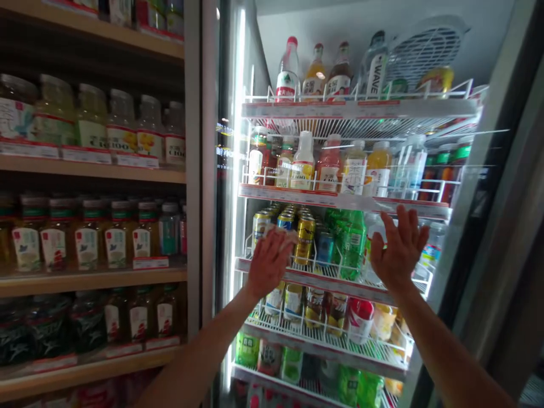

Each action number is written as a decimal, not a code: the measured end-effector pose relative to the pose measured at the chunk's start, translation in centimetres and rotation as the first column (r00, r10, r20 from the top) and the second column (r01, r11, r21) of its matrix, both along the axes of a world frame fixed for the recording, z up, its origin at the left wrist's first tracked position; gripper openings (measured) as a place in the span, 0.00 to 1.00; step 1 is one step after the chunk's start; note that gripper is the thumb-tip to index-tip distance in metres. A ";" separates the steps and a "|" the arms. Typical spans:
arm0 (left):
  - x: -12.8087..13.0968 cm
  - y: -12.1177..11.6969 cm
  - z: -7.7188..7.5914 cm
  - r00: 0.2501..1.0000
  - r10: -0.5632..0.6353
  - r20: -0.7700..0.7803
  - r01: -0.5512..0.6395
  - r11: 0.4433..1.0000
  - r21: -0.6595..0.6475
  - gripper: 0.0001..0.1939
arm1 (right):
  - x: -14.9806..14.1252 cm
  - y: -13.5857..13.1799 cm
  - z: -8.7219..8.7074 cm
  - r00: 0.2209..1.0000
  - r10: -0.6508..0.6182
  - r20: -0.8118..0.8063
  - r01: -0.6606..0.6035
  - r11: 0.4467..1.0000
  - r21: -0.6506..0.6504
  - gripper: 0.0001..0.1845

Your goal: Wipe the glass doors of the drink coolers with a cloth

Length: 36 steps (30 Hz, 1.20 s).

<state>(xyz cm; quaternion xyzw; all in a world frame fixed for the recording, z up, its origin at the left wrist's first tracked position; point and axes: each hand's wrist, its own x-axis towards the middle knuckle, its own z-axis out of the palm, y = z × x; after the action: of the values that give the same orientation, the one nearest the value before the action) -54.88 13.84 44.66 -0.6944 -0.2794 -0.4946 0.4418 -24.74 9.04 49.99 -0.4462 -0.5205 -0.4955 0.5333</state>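
Note:
My left hand (272,258) presses a pale, crumpled cloth (290,236) against the glass door (272,187) of a lit drinks fridge, in front of the can shelf. Only the cloth's edge shows past my fingers. Further right, my right hand (398,249) is raised with its fingers spread and holds nothing. It appears to rest on the glass, in front of green bottles (352,241). Gold cans (305,241) stand behind the door beside my left hand.
Wire fridge shelves carry juice bottles (302,161) and lower cans (315,306). A white fan-like grille (429,48) sits at the top. Wooden shelves (93,283) with bottles (87,241) stand at the left. The dark door frame (480,226) runs down the right.

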 end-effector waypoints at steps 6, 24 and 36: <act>-1.9 0.9 2.0 0.935 0.040 0.351 -0.040 0.999 -0.008 0.28 | 0.0 0.0 0.0 0.999 -0.009 0.033 0.007 0.999 0.050 0.24; 3.5 0.8 9.3 0.980 -0.076 -0.183 0.096 0.990 0.104 0.27 | 0.0 0.0 -0.1 0.999 -0.006 0.042 0.004 0.998 0.057 0.25; 4.2 0.7 10.3 0.980 -0.070 -0.187 0.090 0.991 0.102 0.26 | -0.3 0.0 -0.2 0.999 -0.029 0.023 0.027 0.997 0.066 0.23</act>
<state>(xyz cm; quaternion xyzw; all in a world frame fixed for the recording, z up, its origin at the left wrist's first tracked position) -50.67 14.52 54.97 -0.7222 -0.1818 -0.4609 0.4827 -25.01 9.00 49.76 -0.4297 -0.5040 -0.5252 0.5343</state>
